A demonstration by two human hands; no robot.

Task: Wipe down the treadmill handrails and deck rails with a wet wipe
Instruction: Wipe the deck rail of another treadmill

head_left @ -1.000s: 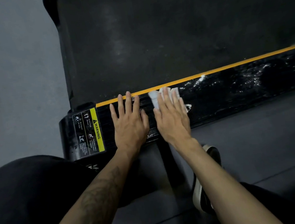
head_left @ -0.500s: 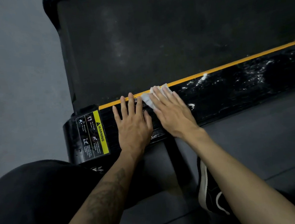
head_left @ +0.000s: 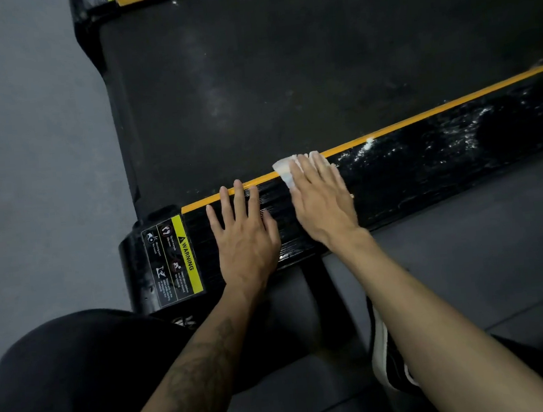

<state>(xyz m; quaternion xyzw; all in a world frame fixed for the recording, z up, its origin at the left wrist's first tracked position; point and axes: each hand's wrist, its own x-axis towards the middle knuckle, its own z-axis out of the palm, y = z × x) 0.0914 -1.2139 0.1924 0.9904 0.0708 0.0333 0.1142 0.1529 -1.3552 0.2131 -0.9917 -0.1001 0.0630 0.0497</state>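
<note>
Both hands flat on the black deck rail (head_left: 424, 166) — right hand (head_left: 324, 201) atop white wet wipe (head_left: 285, 170).

dim light | wet glare on deck rail (head_left: 455, 143) | wide-angle edge distortion

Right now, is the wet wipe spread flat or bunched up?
Bunched or folded, not spread. Only a small crumpled white wad of the wet wipe shows beyond the right hand, whose straight fingers press it on the deck rail.

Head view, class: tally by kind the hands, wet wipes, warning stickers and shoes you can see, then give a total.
Hands: 2, left hand and right hand
Wet wipe: 1
Warning sticker: 1
Shoe: 1
Total: 5
</note>
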